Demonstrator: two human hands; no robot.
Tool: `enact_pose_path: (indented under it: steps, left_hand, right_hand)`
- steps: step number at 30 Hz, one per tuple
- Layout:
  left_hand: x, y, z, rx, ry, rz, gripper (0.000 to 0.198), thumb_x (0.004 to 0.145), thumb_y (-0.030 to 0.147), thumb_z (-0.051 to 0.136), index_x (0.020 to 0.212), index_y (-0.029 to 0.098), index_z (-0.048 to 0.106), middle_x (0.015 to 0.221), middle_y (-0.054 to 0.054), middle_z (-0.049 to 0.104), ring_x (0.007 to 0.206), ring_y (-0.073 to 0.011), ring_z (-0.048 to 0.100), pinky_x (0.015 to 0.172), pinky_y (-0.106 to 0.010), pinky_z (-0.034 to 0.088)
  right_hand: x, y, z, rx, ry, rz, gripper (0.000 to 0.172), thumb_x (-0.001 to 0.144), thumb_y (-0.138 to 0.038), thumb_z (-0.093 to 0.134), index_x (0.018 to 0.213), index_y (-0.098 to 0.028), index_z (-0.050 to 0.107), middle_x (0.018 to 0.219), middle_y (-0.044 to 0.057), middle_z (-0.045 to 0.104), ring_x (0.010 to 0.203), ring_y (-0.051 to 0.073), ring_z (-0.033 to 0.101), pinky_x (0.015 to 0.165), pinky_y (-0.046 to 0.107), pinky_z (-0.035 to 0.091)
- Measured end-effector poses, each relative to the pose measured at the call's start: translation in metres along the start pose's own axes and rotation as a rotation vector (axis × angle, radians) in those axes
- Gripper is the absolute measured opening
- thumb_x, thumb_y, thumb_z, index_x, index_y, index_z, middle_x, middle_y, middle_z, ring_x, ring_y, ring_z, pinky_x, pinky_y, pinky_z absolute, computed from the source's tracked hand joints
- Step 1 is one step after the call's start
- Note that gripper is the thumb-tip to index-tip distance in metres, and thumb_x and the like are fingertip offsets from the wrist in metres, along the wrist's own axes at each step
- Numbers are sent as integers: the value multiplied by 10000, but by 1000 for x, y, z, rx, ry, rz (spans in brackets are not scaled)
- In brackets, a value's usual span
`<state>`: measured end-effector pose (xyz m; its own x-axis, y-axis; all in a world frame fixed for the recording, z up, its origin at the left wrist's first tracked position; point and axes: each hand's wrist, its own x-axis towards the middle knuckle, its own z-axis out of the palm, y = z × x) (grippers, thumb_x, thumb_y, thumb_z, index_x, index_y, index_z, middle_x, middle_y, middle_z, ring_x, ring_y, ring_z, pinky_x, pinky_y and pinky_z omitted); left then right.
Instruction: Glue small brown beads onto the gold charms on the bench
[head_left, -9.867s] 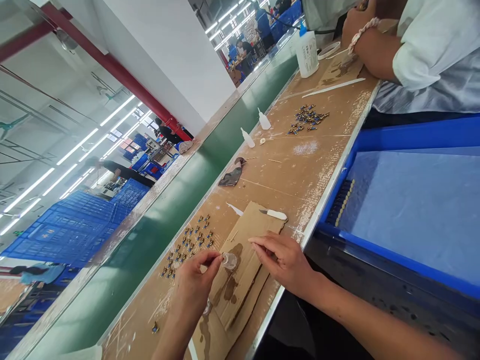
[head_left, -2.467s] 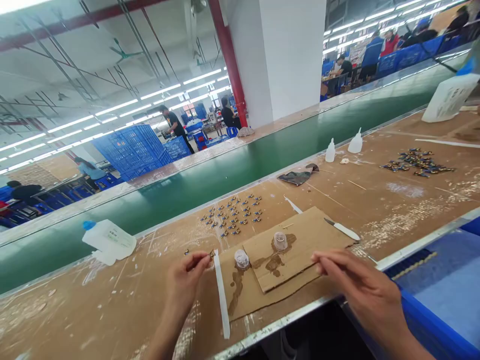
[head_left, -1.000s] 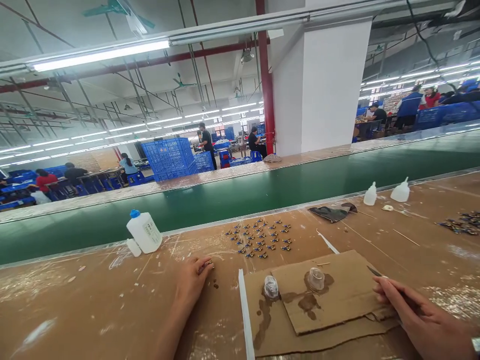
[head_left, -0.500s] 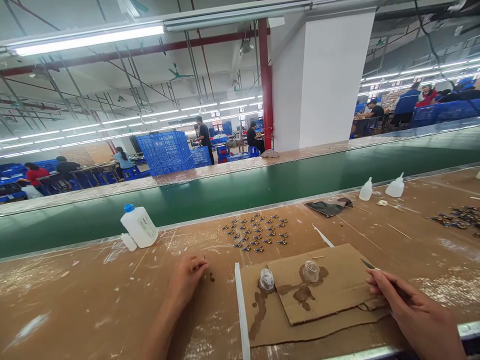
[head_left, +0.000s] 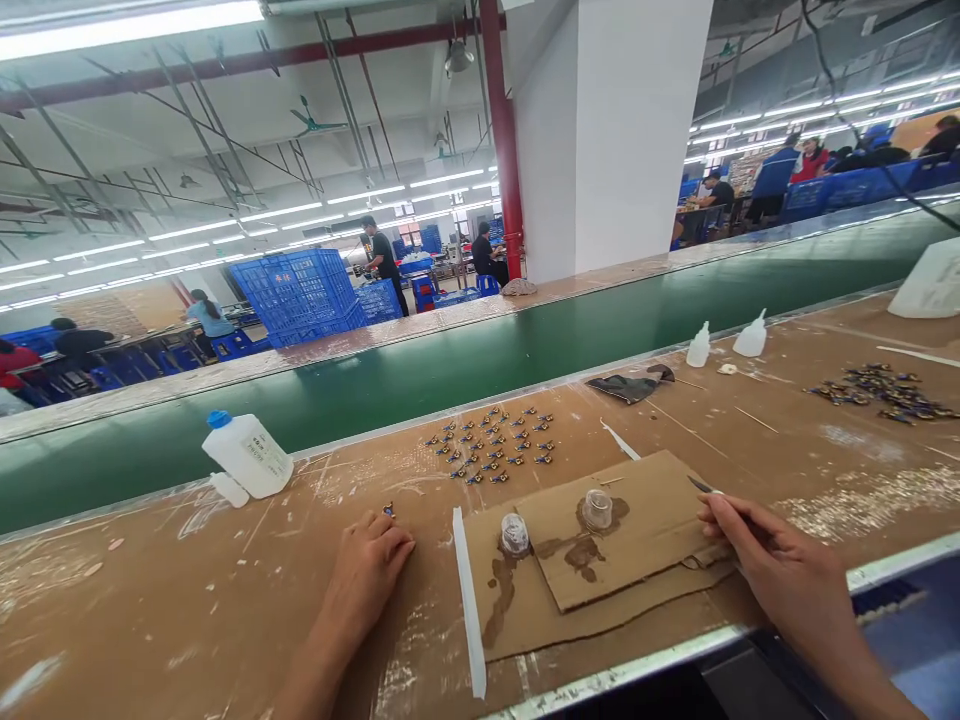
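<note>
My left hand point(head_left: 369, 562) rests on the brown table with its fingers curled together. A tiny blue and yellow figure point(head_left: 388, 510) shows just beyond these fingers; whether they touch it or hold anything is hidden. In my right hand point(head_left: 780, 560) is a slim tool with a dark pointed tip point(head_left: 701, 484), pinched over the right edge of a cardboard sheet point(head_left: 645, 545). Two small clear plastic cups point(head_left: 598, 510) sit on the cardboard among dark wet stains. Behind the cardboard, several like figures point(head_left: 491, 445) lie spread out in loose rows.
A blue-capped bottle point(head_left: 251, 455) stands at left beside a small white bottle point(head_left: 229, 489). Two squeeze bottles point(head_left: 698, 345), a camouflage cloth point(head_left: 631, 388) and a pile of figures point(head_left: 877, 390) lie at right. A green conveyor belt point(head_left: 420, 375) runs behind; people sit beyond.
The view has turned to the right. My left fingers have curled over, and a figure now shows plainly beyond them. My right hand keeps its hold on the pointed tool.
</note>
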<state>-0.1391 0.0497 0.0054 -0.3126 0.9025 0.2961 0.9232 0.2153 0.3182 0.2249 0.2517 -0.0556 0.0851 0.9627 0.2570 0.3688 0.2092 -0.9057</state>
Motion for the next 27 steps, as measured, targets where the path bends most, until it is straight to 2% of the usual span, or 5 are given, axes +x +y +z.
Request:
enact_pose_path:
  steps: [8,16,19,22,27]
  left_hand:
    - [-44,40,12,-271,-161,-297,289,771,458,524,641,235,655,716,-27,644,756,-204,582,714,-318,432]
    - [-47,45,9,-282,-226,-380,197,711,382,586,607,228,653,705,-15,648,727,-192,586,694,-301,421]
    - [-43,39,2,-230,-229,-375,186,712,385,602,626,242,685,697,3,662,707,-178,605,664,-274,435]
    - [-27,22,-4,-79,-108,-397,211,750,384,575,683,233,705,738,-4,688,730,-180,627,676,-266,456]
    - [15,-7,-4,124,21,-417,309,838,319,458,997,184,686,966,-77,672,838,-204,623,746,-303,453]
  right_hand:
    - [-4,-8,-4,13,-5,-61,482,699,-620,549,850,-182,680,729,45,680,673,181,651,687,280,544]
    - [-4,-7,-4,12,5,-46,536,668,-654,548,847,-168,683,752,59,681,671,184,648,681,271,536]
    - [-5,-10,-4,9,1,-40,513,673,-642,547,837,-175,683,753,54,683,678,181,648,686,267,532]
    - [-6,-13,-4,13,9,-37,507,673,-633,544,826,-170,682,745,55,683,667,177,646,678,262,534]
    - [-7,-14,-4,26,19,-32,504,661,-624,555,816,-162,681,733,59,683,655,182,648,668,266,538]
